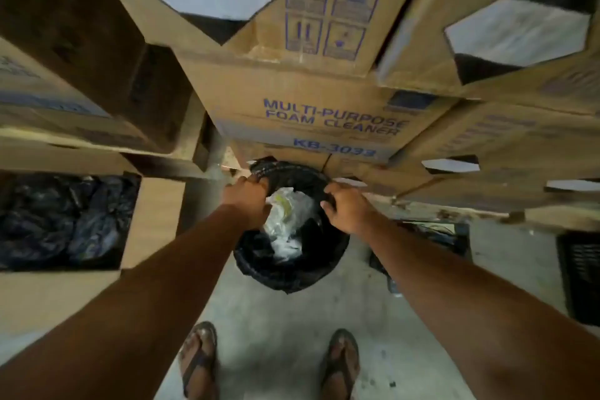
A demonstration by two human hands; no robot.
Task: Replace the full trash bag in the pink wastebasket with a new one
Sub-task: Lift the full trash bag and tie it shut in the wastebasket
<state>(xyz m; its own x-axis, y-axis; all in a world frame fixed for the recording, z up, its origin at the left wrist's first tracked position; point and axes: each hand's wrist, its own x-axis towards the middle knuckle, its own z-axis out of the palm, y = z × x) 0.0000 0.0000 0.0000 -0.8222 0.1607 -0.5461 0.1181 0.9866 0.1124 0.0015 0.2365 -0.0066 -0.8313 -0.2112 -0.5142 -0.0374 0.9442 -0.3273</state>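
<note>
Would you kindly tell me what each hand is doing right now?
Left hand: grips the rim of the black trash bag.
Right hand: grips the same rim, opposite side.

Crumpled waste [285, 224] lies in the trash bag [292, 276]. Stacked boxes [324, 127] stand just behind the bag, an open box [152, 221] to its left, a crate [581, 276] well right, and feet [198, 364] before it.

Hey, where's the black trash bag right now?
Head view, centre: the black trash bag stands on the floor below the foam cleaner box, with the left hand and the right hand holding its rim on either side.
</note>
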